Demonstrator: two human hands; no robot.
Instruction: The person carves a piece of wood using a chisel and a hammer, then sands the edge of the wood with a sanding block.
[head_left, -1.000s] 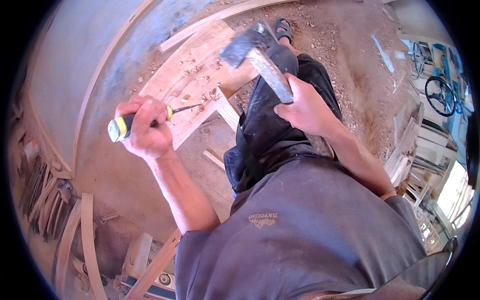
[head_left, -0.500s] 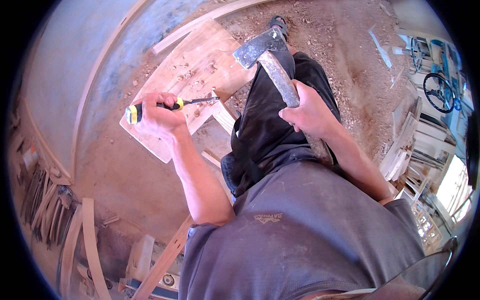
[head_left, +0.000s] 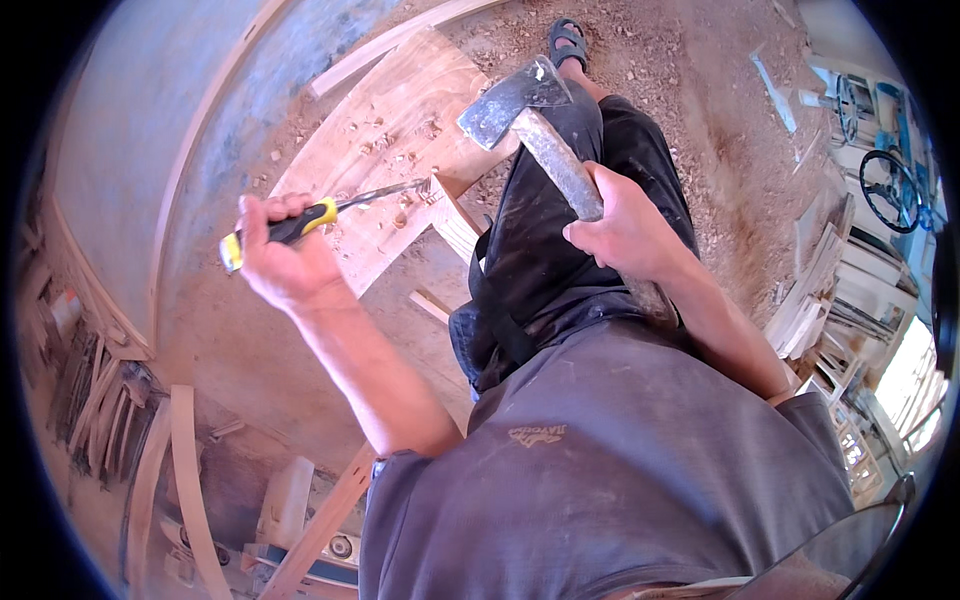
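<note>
My left hand is closed around the black and yellow handle of a chisel. The blade points right, its tip at the upper end of a narrow wood piece beside my leg. Whether the tip touches the wood I cannot tell. In my right hand is the wooden handle of a hatchet. Its grey head is raised above my leg, to the right of the chisel tip. Under the chisel lies a broad pale board strewn with wood shavings.
A long wood strip lies beyond the board, and a curved strip runs along the left. Several offcuts stand at the lower left. Chips cover the dirt floor. A steering wheel and stacked timber are at the right.
My left hand and the chisel handle have shifted left, the fingers slightly looser. The hatchet remains raised in my right hand. My foot shows more fully at the top.
</note>
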